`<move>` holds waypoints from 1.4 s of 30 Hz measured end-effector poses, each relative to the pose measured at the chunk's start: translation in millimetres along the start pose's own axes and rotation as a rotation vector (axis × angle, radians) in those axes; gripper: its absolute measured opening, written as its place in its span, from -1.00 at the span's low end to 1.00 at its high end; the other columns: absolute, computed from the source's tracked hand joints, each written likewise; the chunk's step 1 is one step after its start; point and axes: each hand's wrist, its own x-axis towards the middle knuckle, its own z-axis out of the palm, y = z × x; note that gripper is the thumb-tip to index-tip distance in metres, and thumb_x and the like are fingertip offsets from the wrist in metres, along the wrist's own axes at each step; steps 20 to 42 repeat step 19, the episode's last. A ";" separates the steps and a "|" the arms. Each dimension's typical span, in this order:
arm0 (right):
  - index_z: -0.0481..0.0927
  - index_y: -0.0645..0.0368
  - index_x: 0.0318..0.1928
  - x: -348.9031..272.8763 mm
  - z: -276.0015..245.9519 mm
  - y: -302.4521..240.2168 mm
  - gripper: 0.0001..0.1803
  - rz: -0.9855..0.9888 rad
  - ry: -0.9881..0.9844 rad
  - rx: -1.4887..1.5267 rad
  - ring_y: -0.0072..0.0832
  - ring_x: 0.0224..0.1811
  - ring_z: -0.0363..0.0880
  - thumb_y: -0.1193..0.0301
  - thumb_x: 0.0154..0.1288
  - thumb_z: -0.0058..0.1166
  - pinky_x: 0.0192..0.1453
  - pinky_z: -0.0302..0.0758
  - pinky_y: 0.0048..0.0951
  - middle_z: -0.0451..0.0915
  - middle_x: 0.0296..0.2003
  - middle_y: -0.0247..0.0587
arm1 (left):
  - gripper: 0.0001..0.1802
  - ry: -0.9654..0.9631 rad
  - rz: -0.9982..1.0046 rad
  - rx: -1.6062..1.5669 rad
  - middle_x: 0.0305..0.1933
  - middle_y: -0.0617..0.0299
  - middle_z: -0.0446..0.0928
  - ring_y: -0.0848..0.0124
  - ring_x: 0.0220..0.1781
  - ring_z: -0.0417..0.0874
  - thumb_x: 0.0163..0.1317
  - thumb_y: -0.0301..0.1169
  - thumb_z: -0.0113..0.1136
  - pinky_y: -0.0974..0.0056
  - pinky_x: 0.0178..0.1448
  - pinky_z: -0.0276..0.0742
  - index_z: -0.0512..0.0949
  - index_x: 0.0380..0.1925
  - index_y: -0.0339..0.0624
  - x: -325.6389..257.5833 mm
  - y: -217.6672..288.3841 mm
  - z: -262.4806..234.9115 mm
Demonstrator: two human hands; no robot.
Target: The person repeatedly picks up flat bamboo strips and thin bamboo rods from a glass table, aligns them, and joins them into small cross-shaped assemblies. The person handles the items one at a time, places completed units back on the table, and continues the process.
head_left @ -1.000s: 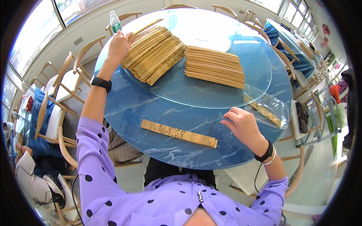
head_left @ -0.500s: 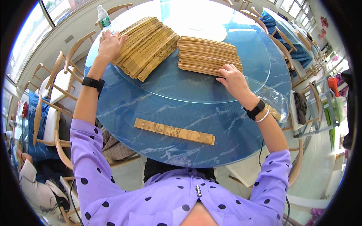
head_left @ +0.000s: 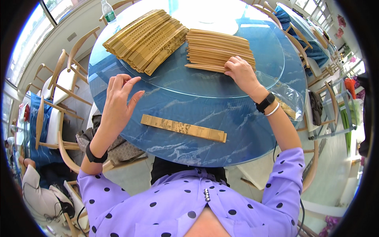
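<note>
A fanned stack of gold printed paper chopstick sleeves (head_left: pixel 146 39) lies at the far left on the glass turntable. Beside it is a pile of brown wooden chopsticks (head_left: pixel 215 49). My right hand (head_left: pixel 241 74) is closed at the right end of the nearest chopsticks (head_left: pixel 205 68), which sit slightly apart from the pile; its fingertips are partly hidden. Above the table's left side, my left hand (head_left: pixel 120 98) is open and empty, thumb and fingers apart. In front of me lie gold sleeves (head_left: pixel 183 128), one overlapping another, flat on the blue marbled table.
The round glass turntable (head_left: pixel 189 91) rests on the blue table (head_left: pixel 173 148). A clear plastic bag (head_left: pixel 290 103) lies at the right edge, a water bottle (head_left: pixel 107 11) at the far left. Wooden chairs (head_left: pixel 73 75) surround the table; a patterned bag (head_left: pixel 122 150) sits on one.
My left hand has left the sleeve stack and come back toward me, empty. My right hand has closed on the nearest chopsticks, whose left end has shifted slightly off the pile.
</note>
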 end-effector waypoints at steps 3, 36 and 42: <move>0.61 0.15 -0.28 -4.4 4.5 2.5 -0.82 0.007 -0.035 0.061 -0.20 -0.01 0.56 0.38 0.20 0.34 0.08 0.53 -0.19 0.57 -0.22 -0.21 | -0.61 -0.068 -0.056 -0.113 0.00 0.04 0.46 0.09 0.09 0.45 0.30 -0.38 0.34 0.10 0.21 0.44 0.60 0.09 -0.31 -38.9 20.1 4.2; 0.55 0.07 -0.10 -50.9 -60.3 -90.2 -0.84 0.068 -0.075 0.098 -0.27 0.11 0.59 0.40 0.36 0.21 0.25 0.49 -0.29 0.54 -0.11 -0.19 | -0.36 0.189 -0.291 -0.653 0.25 0.10 0.42 0.19 0.21 0.42 0.51 -0.19 0.16 0.11 0.29 0.37 0.27 0.49 -0.13 -109.3 71.2 60.0; 0.55 0.07 -0.10 -50.9 -60.3 -90.2 -0.84 0.068 -0.075 0.098 -0.27 0.11 0.59 0.40 0.36 0.21 0.25 0.49 -0.29 0.54 -0.11 -0.19 | -0.36 0.189 -0.291 -0.653 0.25 0.10 0.42 0.19 0.21 0.42 0.51 -0.19 0.16 0.11 0.29 0.37 0.27 0.49 -0.13 -109.3 71.2 60.0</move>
